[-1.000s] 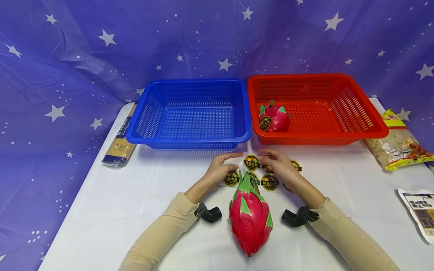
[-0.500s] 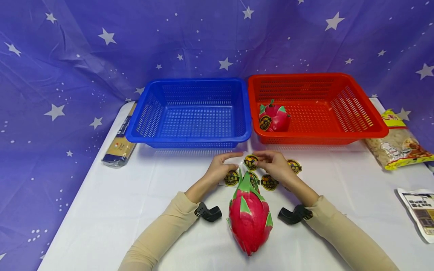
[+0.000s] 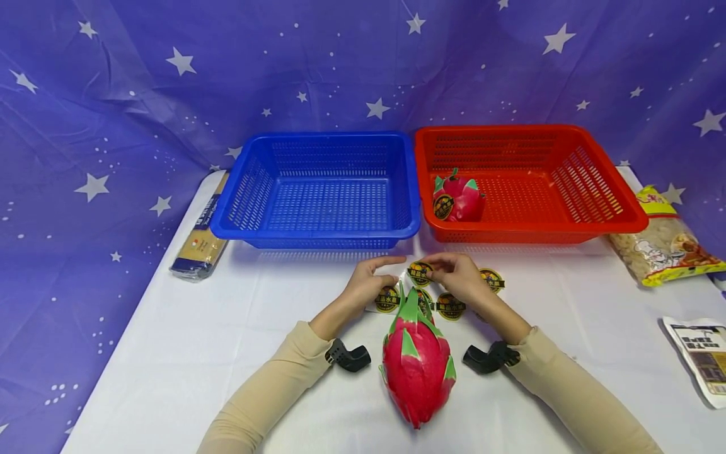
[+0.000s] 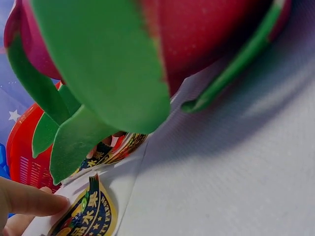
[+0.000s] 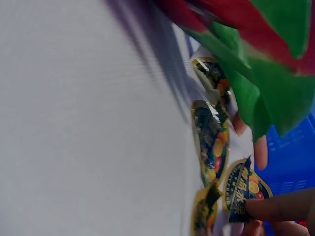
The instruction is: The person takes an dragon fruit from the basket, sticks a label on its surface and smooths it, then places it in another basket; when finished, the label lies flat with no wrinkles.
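Note:
A red dragon fruit (image 3: 418,372) with green scales lies on the table between my forearms. Just beyond its green tip is a white sheet (image 3: 371,308) of round black-and-gold stickers. My left hand (image 3: 367,287) pinches the sheet's left side, its thumb on top beside a sticker (image 4: 91,216). From the other side my right hand (image 3: 462,277) pinches the right edge of the upper middle sticker (image 3: 418,272) between thumb and fingers. In the right wrist view the thumb lies on that sticker (image 5: 241,189). Whether the sticker has lifted off the sheet, I cannot tell.
Behind the hands stand a blue basket (image 3: 317,236) and a red basket (image 3: 539,228). A dragon fruit (image 3: 467,200) with a sticker sits in the red one. Packages lie to the sides: a brown pack (image 3: 198,252), a yellow-topped bag (image 3: 660,243) and a white pouch (image 3: 700,359).
My right hand has moved left along the sheet, and its thumb has come onto the upper middle sticker. The left hand and the dragon fruit have stayed in place.

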The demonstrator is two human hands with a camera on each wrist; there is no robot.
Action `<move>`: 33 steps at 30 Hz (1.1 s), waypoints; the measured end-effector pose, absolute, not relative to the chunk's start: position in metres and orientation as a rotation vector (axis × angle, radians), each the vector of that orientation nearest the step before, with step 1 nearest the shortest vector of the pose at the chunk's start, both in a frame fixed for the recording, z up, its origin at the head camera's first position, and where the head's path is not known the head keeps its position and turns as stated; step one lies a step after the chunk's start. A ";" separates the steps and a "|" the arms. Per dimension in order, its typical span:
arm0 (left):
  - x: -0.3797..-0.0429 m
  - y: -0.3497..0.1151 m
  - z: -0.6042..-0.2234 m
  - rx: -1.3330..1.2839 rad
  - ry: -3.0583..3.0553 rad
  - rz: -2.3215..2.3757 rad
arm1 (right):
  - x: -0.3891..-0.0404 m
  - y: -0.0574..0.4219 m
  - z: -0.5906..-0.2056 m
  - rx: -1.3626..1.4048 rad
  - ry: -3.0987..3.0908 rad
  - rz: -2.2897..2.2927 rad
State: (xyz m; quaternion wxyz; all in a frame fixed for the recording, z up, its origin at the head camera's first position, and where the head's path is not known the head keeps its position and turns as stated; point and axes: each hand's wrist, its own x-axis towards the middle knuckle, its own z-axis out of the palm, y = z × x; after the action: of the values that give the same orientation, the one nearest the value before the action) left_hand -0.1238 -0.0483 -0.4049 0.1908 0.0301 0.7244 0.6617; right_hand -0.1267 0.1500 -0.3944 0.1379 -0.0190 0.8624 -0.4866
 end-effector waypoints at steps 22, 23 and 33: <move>-0.118 -0.068 -0.379 0.286 2.658 1.285 | -0.117 0.175 -0.365 -0.044 2.302 -1.536; -0.115 -0.071 -0.374 0.282 2.709 1.209 | -0.116 0.176 -0.363 -0.050 2.305 -1.539; -0.072 -0.095 -0.354 0.376 2.443 1.141 | -0.097 0.184 -0.354 -0.057 2.332 -1.549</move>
State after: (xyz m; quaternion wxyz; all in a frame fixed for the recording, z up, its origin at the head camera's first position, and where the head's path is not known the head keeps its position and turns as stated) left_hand -0.0724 -0.0951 -0.3539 0.2082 0.1352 0.8777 0.4100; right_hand -0.0969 0.1839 -0.3540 0.1698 -0.0202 0.8207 -0.5452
